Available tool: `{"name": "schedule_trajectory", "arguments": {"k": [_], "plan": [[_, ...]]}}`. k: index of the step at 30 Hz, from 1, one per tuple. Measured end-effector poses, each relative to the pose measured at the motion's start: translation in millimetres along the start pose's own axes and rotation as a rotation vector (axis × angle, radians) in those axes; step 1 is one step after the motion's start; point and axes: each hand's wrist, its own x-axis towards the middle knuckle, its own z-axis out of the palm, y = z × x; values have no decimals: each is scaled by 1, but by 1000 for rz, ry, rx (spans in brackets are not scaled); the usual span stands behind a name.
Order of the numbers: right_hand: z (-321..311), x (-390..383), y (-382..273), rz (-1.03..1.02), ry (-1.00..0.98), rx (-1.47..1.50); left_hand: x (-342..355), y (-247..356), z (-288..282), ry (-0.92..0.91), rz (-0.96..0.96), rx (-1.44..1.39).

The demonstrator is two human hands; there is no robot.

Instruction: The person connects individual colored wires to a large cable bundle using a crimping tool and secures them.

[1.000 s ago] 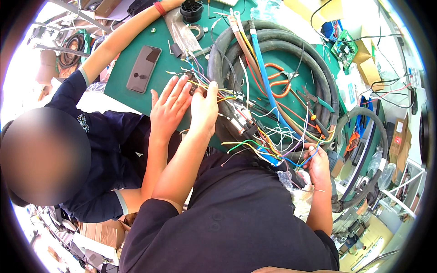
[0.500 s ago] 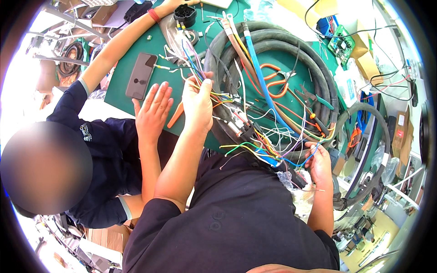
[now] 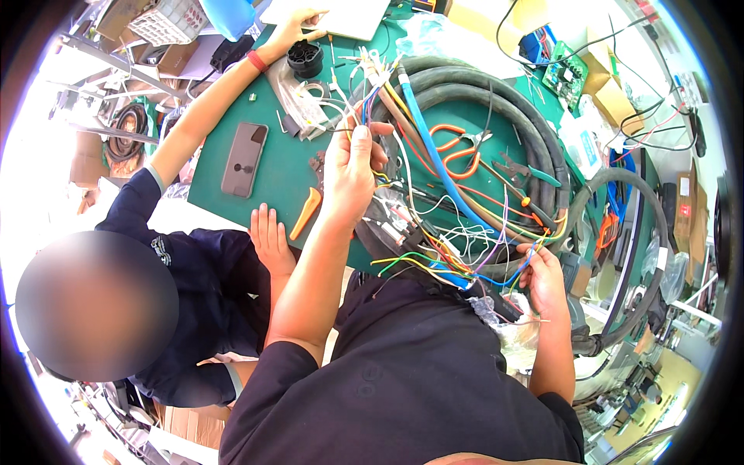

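My left hand point(image 3: 350, 170) is closed around a bunch of thin coloured wires point(image 3: 367, 105), whose ends stick out above the fingers. On the right, my right hand point(image 3: 542, 277) pinches a thin blue wire point(image 3: 500, 281) that curves over from the loose wire bundle in front of me. White, yellow, green and purple strands point(image 3: 469, 232) spread between the hands. Behind them lies a thick black cable point(image 3: 535, 116) in a coil, with a fat blue conductor point(image 3: 434, 136) crossing it. Orange-handled cutters point(image 3: 457, 164), teal-handled pliers point(image 3: 546, 177) and a screwdriver point(image 3: 535, 208) rest inside the coil.
A co-worker point(image 3: 194, 271) sits at left, one arm stretched across the green table point(image 3: 209, 170), the other hand point(image 3: 269, 240) at its edge. A phone point(image 3: 245, 159), an orange-handled tool point(image 3: 307, 213) and a black round connector point(image 3: 304, 60) lie there. A circuit board point(image 3: 564, 81) is at back right.
My left hand has moved slightly right and down with the wires. The co-worker's near hand has drawn back from beside the phone toward the table edge. My right hand stays nearly in place.
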Motion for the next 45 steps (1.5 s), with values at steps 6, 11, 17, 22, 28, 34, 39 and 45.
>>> {"name": "schedule_trajectory", "arguments": {"k": [6,11,17,22,28,34,39,45], "plan": [[1,-1,-3,14,7,-10,1,4,7,-52,-51,-119],[2,-2,-5,19,-8,-4,5,5,11,-66,-28,-38],[3,-3,-6,16,-11,-4,10,1,16,15,18,144],[4,-3,-8,21,-6,-4,12,-1,19,62,9,202],[3,-3,-7,18,-6,-1,14,-1,24,195,-47,128],[2,-2,-7,15,-19,2,26,-6,15,319,35,171],[1,-3,-6,4,-24,3,29,-10,12,416,43,138],[2,-2,-7,9,-24,-9,31,-18,5,471,184,231]]}}
